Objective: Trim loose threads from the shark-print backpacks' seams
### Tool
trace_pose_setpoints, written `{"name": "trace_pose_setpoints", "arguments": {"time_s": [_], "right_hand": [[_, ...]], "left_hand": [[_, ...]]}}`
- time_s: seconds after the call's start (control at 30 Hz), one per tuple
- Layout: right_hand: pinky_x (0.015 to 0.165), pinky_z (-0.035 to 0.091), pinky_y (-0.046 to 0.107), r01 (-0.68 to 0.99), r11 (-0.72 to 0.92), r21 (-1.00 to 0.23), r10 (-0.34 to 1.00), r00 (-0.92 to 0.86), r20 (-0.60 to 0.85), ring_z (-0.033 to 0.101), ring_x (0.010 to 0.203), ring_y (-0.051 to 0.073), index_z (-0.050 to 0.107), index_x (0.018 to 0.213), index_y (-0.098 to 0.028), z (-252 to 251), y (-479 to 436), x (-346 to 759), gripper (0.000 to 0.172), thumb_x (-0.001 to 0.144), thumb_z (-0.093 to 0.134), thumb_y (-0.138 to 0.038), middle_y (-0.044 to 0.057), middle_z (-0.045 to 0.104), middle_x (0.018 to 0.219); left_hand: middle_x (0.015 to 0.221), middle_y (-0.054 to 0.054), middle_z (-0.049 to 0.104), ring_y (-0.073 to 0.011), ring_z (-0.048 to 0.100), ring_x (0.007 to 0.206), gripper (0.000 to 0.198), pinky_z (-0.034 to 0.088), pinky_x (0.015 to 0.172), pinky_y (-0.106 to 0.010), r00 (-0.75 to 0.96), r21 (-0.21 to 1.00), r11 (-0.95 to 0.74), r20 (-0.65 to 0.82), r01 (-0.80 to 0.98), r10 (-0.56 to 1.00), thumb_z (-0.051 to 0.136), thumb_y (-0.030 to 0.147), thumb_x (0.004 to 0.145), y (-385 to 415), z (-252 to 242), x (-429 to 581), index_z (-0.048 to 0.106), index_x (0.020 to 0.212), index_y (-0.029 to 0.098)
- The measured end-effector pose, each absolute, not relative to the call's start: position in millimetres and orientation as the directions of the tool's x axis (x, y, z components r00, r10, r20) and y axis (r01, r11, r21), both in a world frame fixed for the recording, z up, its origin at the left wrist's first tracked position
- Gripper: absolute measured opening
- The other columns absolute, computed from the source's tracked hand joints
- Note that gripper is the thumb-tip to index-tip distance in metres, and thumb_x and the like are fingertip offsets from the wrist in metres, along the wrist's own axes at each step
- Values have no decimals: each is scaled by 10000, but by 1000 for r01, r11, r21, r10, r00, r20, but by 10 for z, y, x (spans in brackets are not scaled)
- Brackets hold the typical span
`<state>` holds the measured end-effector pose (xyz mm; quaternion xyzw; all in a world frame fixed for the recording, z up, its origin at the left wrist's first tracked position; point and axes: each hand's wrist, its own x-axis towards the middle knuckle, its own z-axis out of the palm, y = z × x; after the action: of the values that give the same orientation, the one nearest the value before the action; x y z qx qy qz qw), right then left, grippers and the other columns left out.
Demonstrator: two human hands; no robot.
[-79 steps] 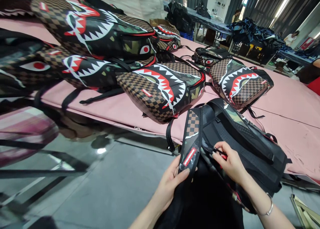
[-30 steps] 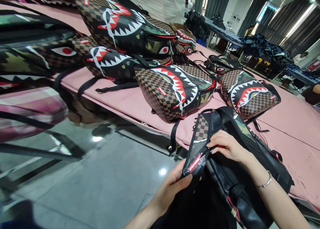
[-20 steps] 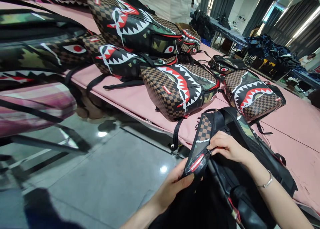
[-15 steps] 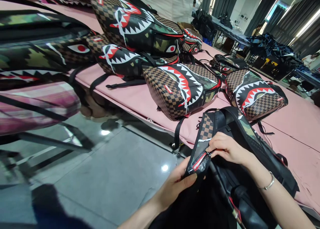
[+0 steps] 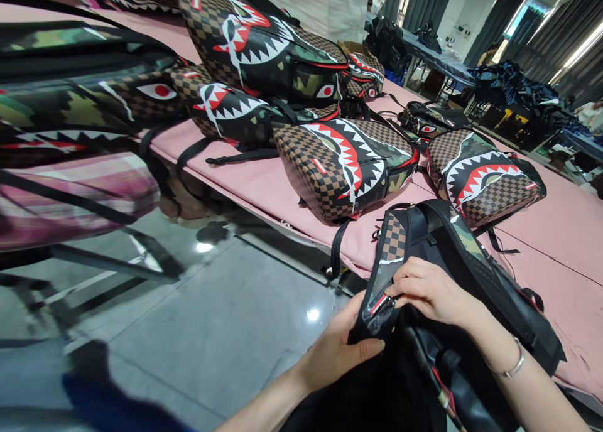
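Note:
A black backpack (image 5: 494, 294) with camouflage and checkered trim lies at the table's near edge, its strap toward me. My left hand (image 5: 339, 344) holds the lower part of that shoulder strap (image 5: 392, 240), thumb on top and fingers behind it. On the strap is a small red-lined zipper (image 5: 378, 304) with clear plastic around it. My right hand (image 5: 431, 291) is closed, its thumb and fingertips pinched at the upper end of the zipper. What sits between those fingertips is too small to make out. A bracelet is on my right wrist.
Checkered shark-mouth backpacks (image 5: 348, 168) stand and lie along the pink table (image 5: 560, 250). A larger camouflage bag (image 5: 85, 99) is at the left, above pink plaid fabric (image 5: 80, 199). Grey floor (image 5: 226, 331) shows below. Farther back, other tables carry dark piles (image 5: 513, 86).
My right fingertips have shifted slightly down and left along the zipper, and less of its red lining shows. My left hand still holds the strap. The whole view has shifted slightly.

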<state>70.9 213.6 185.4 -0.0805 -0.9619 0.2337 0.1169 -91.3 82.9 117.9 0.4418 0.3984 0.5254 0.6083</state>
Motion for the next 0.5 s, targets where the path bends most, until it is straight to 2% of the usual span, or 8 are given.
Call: {"name": "trace_pose_setpoints", "arguments": {"time_s": [0.17, 0.23, 0.3, 0.37, 0.43, 0.5], "right_hand": [[652, 428, 292, 143, 916, -374, 247, -937, 247, 505, 747, 166, 621, 927, -174, 1823, 2027, 794, 182, 912, 455, -244, 73, 610, 851], [655, 433, 294, 167, 910, -380, 293, -907, 304, 517, 747, 164, 613, 943, -175, 1776, 1962, 859, 167, 909, 468, -250, 68, 614, 840], [685, 450, 293, 229, 870, -437, 404, -839, 364, 543, 775, 161, 599, 965, -180, 1712, 1872, 938, 144, 897, 495, -252, 57, 619, 838], [701, 468, 283, 338, 783, -522, 575, -714, 400, 564, 792, 155, 588, 980, -189, 1637, 1753, 1023, 130, 879, 525, -241, 45, 620, 848], [677, 480, 266, 457, 666, -590, 731, -557, 394, 580, 775, 149, 586, 980, -198, 1560, 1615, 1102, 130, 862, 545, -234, 38, 620, 860], [624, 482, 253, 547, 572, -611, 818, -440, 372, 590, 739, 149, 588, 972, -202, 1488, 1475, 1168, 132, 850, 559, -244, 38, 622, 856]], "left_hand": [[1265, -81, 529, -284, 430, 1217, 611, 331, 1037, -414, 142, 949, 57, -13, -309, 990, 643, 245, 744, 851, 1192, -871, 405, 1303, 185], [1269, -81, 526, -275, 446, 1203, 601, 333, 1039, -417, 149, 938, 50, 2, -343, 989, 636, 253, 752, 864, 1197, -853, 401, 1301, 182], [1274, -74, 520, -266, 450, 1200, 577, 330, 1043, -410, 132, 934, 36, 12, -356, 991, 628, 259, 759, 862, 1196, -816, 408, 1288, 186], [1258, -75, 533, -257, 471, 1178, 571, 341, 1032, -402, 89, 934, 37, -6, -356, 996, 619, 260, 767, 837, 1187, -756, 390, 1286, 198], [1219, -87, 557, -240, 531, 1107, 614, 373, 997, -396, 13, 931, 61, -60, -361, 998, 599, 266, 783, 791, 1171, -679, 303, 1317, 211], [1164, -93, 583, -218, 580, 1018, 618, 410, 941, -373, -104, 931, 72, -117, -359, 988, 577, 285, 798, 740, 1149, -601, 244, 1314, 214]]}}
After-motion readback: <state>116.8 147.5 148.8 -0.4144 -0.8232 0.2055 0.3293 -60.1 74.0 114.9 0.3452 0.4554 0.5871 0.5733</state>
